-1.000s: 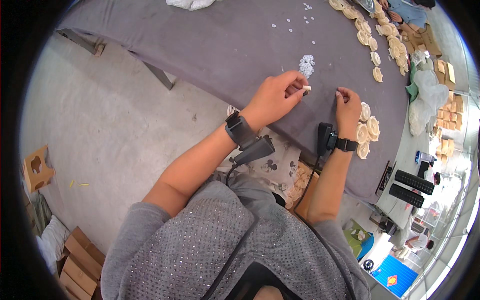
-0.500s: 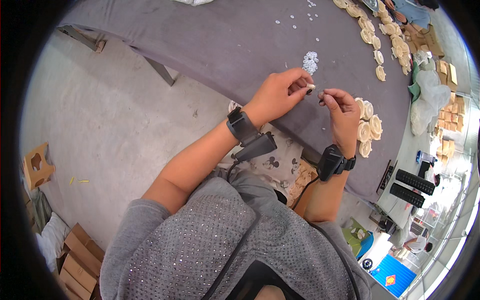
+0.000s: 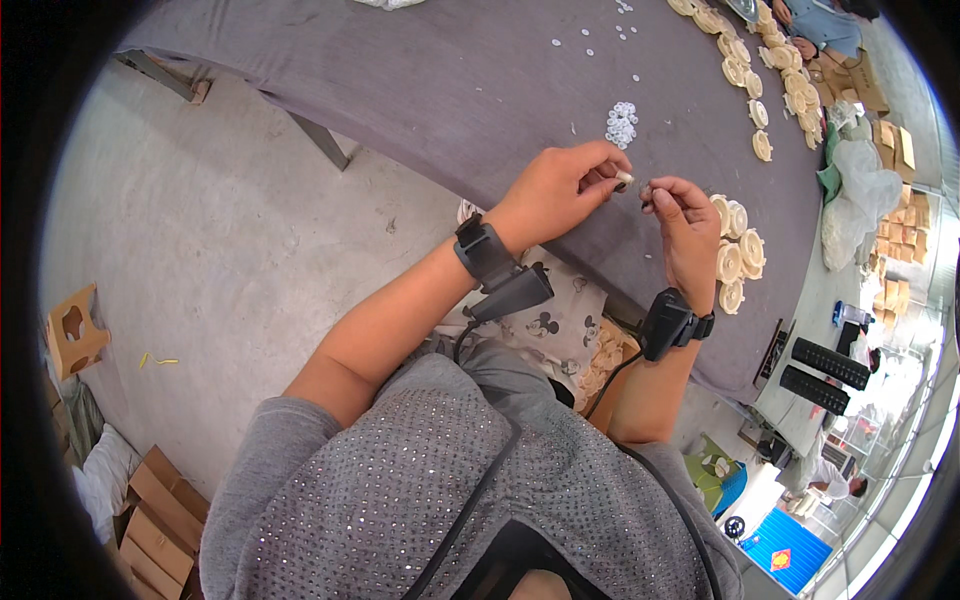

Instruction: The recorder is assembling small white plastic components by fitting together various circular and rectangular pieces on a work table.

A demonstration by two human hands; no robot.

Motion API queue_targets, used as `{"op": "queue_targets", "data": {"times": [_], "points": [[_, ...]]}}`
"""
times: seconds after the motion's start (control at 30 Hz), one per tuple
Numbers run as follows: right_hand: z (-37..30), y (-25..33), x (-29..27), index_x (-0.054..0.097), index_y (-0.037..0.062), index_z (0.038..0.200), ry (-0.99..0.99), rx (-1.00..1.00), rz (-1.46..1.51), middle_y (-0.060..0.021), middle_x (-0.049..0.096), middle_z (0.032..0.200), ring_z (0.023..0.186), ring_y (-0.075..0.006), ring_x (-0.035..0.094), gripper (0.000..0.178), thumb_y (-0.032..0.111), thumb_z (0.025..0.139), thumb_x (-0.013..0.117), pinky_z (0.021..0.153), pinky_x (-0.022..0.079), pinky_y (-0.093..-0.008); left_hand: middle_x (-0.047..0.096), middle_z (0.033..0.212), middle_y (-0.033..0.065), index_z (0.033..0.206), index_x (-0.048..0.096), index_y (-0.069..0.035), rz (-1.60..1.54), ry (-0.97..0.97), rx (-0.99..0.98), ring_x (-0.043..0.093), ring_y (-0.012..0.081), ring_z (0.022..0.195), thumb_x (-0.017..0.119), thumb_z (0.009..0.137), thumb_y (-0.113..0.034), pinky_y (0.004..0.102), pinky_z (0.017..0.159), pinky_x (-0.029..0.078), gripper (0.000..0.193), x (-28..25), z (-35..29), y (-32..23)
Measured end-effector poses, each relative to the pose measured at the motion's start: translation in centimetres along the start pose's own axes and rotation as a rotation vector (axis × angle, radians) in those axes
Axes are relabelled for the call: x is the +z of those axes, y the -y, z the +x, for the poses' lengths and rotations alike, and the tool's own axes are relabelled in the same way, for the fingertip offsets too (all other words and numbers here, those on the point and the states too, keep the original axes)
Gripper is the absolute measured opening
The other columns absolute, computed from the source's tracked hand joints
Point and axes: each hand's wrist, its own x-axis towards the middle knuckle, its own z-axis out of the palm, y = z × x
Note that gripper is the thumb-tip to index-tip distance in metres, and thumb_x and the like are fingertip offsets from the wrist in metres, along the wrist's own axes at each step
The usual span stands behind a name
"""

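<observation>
Above the near edge of the cloth-covered table, my left hand (image 3: 572, 185) is closed in a pinch. Between its thumb and fingertips shows a small cream-coloured piece (image 3: 624, 178) with a dark part beside it. A short gap away, my right hand (image 3: 688, 225) pinches a small greyish piece (image 3: 646, 190) too tiny to name. Just beyond my left fingertips lies a pile of small white rings (image 3: 621, 125). Right of my right hand sits a cluster of round cream plastic parts (image 3: 738, 255), some overlapping.
The grey table (image 3: 400, 90) also bears scattered white rings (image 3: 588, 53) and rows of cream parts (image 3: 752, 85) at the far right. A co-worker's arm (image 3: 808, 45) shows there. Below the table stands a carton (image 3: 612, 365) of cream pieces. A stool (image 3: 76, 330) is far left.
Both hands stay almost in place, with only a slight shift of the fingertips. Each keeps its pinch. A distant person at the lower right has moved a little.
</observation>
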Motion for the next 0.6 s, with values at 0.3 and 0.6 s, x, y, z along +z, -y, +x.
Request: {"op": "queue_targets", "data": {"times": [0.3,0.6], "points": [[-0.1,-0.1,0.4,0.059,-0.0037,0.095,-0.026,0.027,-0.069,-0.0077,0.062,0.086,0.077,-0.0124,0.056,0.016,0.007,0.083,0.058,0.072,0.045,-0.0241,0.065,0.085,0.0099,0.102,0.058,-0.004,0.058,0.010,0.051,0.064,0.0166,0.076,0.057,0.079,-0.004,0.0263,0.068,0.050,0.023,0.0,-0.1,0.1],[-0.3,-0.5,1.7,0.060,-0.0040,0.094,-0.068,-0.032,-0.121,-0.0069,0.062,0.088,0.080,-0.0119,0.058,0.015,0.004,0.081,0.060,0.072,0.046,-0.0229,0.064,0.082,0.0111,0.100,0.060,-0.006,0.204,0.041,0.095,0.063,0.0221,0.069,0.059,0.078,-0.009,0.0293,0.061,0.048,0.022,0.0,-0.2,-0.1]]}}
